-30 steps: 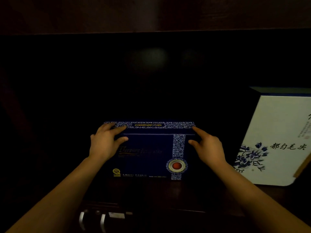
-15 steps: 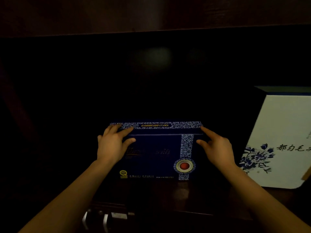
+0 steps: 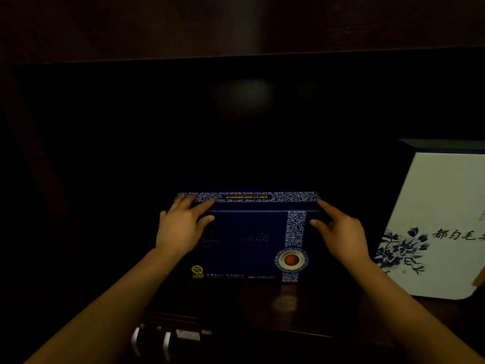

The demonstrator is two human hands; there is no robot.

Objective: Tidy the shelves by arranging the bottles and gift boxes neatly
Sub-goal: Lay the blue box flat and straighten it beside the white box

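Note:
A dark blue gift box (image 3: 246, 240) with a blue-and-white patterned band and a red round seal stands upright on the dark wooden shelf (image 3: 275, 306). My left hand (image 3: 183, 227) grips its upper left corner, fingers over the top edge and thumb on the front face. My right hand (image 3: 341, 229) holds the upper right corner, index finger along the top edge. A taller white gift box (image 3: 441, 227) with blue flowers and black characters stands to the right, partly cut off by the frame edge.
The shelf recess behind the blue box is very dark; nothing can be made out there. A wooden board (image 3: 236, 27) spans above. Metal handles (image 3: 152, 340) show below the shelf's front edge at lower left.
The blue box and both hands have shifted slightly to the right within the view. The hands keep the same hold on the box's upper corners.

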